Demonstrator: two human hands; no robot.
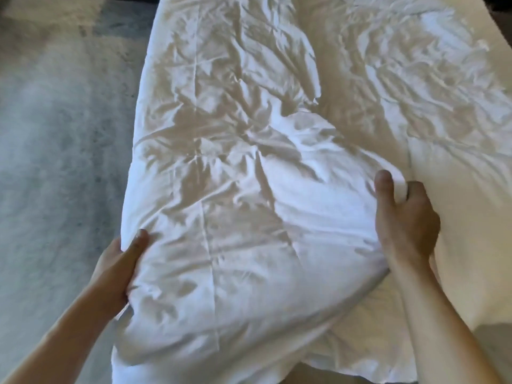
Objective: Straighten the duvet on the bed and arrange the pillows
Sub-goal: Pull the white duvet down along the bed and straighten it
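A white, heavily creased duvet [230,167] lies folded lengthwise along the left half of the bed, its near end bunched in front of me. My left hand [119,270] grips the duvet's left edge, thumb on top and fingers hidden beneath the cloth. My right hand [401,217] pinches a fold of the duvet on its right side, thumb up and fingers curled into the fabric. To the right the bare white sheet [432,87] of the mattress shows, wrinkled. No pillow is recognisable in view.
Grey mottled carpet [55,134] runs along the bed's left side. The mattress's near right corner [471,309] ends just right of my right forearm, with dark floor beyond. Dark furniture [498,12] edges the far right top.
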